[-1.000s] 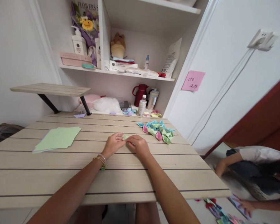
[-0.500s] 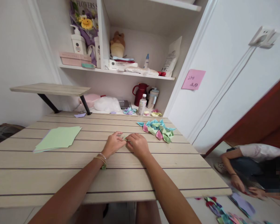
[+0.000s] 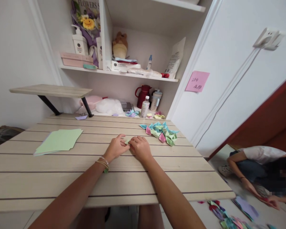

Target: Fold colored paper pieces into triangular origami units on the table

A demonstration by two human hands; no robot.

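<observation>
Between my two hands, a small piece of folded light-green paper shows just above the middle of the table. My left hand pinches it from the left, with thumb and fingers bent around it. From the right, my right hand grips its other side, fingertips close to the left thumb. Most of the paper is hidden by my fingers. To the right lies a pile of folded paper shapes in blue, green and pink. A stack of flat light-green sheets rests to the left of my hands.
A small raised shelf stands at the table's back left. Along the back are a bottle, a red jug and a plastic bag. On the floor at right, a person crouches by more folded paper.
My fingers have shifted slightly around the green paper, and a bit more of it shows. The crouching person's hands have moved to the right and now hold something red.
</observation>
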